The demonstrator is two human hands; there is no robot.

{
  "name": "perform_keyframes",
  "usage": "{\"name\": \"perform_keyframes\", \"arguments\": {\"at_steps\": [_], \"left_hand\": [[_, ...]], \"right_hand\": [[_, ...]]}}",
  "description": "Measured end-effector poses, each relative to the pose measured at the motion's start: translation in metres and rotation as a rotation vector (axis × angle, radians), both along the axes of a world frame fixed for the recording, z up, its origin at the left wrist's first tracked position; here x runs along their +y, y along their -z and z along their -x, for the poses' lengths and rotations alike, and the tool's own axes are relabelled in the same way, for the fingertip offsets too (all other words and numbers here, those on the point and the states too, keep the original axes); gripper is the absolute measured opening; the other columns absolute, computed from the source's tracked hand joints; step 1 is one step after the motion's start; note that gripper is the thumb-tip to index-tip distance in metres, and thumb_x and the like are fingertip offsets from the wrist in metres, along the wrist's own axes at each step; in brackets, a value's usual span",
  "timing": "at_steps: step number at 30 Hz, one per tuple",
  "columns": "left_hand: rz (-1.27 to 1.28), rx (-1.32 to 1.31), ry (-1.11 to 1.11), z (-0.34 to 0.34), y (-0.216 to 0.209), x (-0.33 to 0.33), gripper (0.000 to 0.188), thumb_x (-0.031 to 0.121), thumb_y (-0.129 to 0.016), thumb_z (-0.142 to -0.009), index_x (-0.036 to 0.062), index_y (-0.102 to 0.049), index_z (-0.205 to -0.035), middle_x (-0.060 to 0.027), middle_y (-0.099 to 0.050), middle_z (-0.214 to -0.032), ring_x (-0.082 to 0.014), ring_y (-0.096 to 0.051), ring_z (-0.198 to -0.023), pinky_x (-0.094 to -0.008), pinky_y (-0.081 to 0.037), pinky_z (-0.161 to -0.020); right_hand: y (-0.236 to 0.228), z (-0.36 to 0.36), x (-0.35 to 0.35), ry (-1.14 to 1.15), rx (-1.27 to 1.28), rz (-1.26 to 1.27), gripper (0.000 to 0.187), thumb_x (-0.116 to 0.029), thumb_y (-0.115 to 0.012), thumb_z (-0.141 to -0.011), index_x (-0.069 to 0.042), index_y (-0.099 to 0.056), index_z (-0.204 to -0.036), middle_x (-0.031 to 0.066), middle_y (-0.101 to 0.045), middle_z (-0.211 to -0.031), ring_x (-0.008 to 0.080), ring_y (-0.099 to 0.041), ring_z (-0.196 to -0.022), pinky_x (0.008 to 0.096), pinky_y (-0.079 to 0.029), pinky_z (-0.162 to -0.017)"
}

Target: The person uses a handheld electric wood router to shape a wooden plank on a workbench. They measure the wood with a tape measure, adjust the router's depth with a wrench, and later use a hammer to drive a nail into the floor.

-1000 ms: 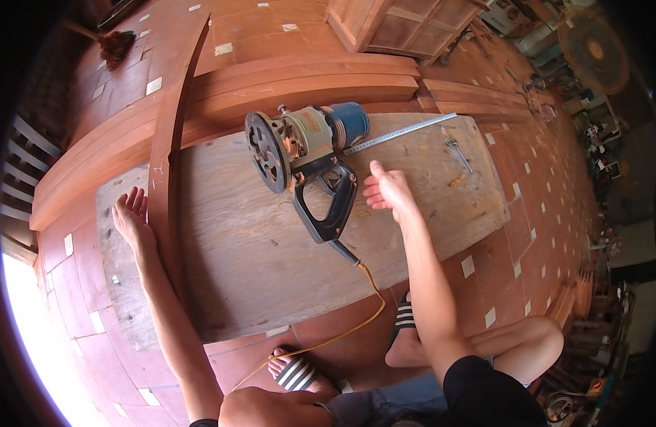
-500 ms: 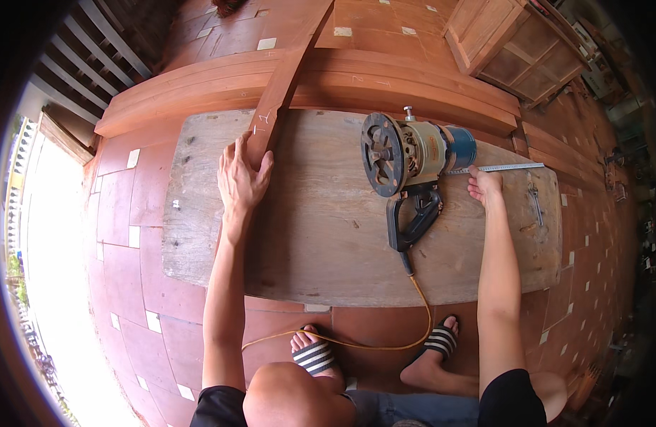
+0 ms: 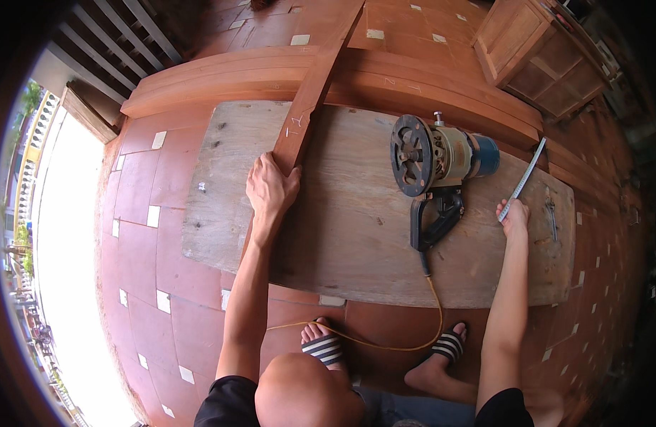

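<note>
My left hand (image 3: 272, 186) is closed around a long reddish-brown wooden plank (image 3: 308, 107) with chalk marks, which slants from the work board (image 3: 342, 242) up over the timbers behind. In my right hand (image 3: 514, 215) is a thin whitish ruler (image 3: 528, 173), gripped at its lower end and pointing up and away to the right. A router (image 3: 449, 151) lies on its side between my hands, its round black base plate facing left and its black handle toward me. Just right of my right hand rests a metal wrench (image 3: 551, 213) on the board.
Several thick wooden beams (image 3: 221, 80) lie across the tiled floor (image 3: 143, 235) behind the board. A wooden cabinet (image 3: 538, 57) stands at the far right. The router's yellow cord (image 3: 385, 348) runs past my sandalled feet.
My right hand has pulled the ruler away from the router and swung it from nearly level to steeply slanted. My left hand has slid nearer along the plank, its fingers now wrapped. The view has shifted.
</note>
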State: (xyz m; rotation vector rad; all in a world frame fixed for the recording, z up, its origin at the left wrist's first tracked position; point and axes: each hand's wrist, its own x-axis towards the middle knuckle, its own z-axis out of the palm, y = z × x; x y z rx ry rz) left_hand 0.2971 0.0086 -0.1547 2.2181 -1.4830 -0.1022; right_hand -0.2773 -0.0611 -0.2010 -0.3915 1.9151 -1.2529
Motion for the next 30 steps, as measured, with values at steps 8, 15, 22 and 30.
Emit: {"name": "perform_keyframes", "arguments": {"at_steps": [8,15,22,30], "left_hand": [[-0.238,0.358,-0.028,0.006,-0.030,0.127,0.078,0.044,-0.073,-0.092,-0.0129,-0.053,-0.141,-0.0341,-0.069,-0.120,-0.0460,-0.068,-0.114,-0.0490,-0.052,-0.099],[-0.223,0.426,0.029,0.002,-0.012,0.167,0.093,0.042,-0.079,-0.088,-0.0067,-0.041,-0.158,-0.0318,-0.065,-0.116,-0.0449,-0.067,-0.111,-0.0463,-0.051,-0.101],[-0.208,0.453,0.015,-0.004,-0.008,0.173,0.102,0.026,-0.082,-0.062,-0.0006,-0.049,-0.155,-0.0246,-0.059,-0.121,-0.0396,-0.060,-0.117,-0.0437,-0.050,-0.104],[-0.120,0.667,0.105,-0.008,-0.005,0.175,0.100,0.028,-0.087,-0.064,-0.0021,-0.051,-0.152,-0.0210,-0.052,-0.126,-0.0360,-0.052,-0.125,-0.0436,-0.048,-0.108]], "right_hand": [[-0.073,0.034,0.065,0.104,0.197,0.207,0.008,-0.016,-0.056,-0.104,-0.010,-0.060,-0.100,0.0008,-0.062,-0.081,0.0077,-0.048,-0.053,0.0248,-0.035,-0.044],[-0.219,-0.087,0.118,-0.190,0.261,0.704,0.025,-0.016,-0.060,-0.108,-0.004,-0.060,-0.130,0.0041,-0.068,-0.101,0.0059,-0.051,-0.065,0.0221,-0.040,-0.060],[-0.202,-0.288,0.136,-0.993,0.103,0.544,0.018,-0.008,-0.059,-0.107,0.003,-0.063,-0.121,0.0056,-0.073,-0.093,0.0040,-0.053,-0.068,0.0213,-0.043,-0.063],[-0.089,-0.388,0.088,-1.333,0.300,0.517,0.012,-0.007,-0.068,-0.099,0.003,-0.074,-0.101,0.0034,-0.073,-0.077,0.0056,-0.063,-0.069,0.0251,-0.048,-0.061]]}}
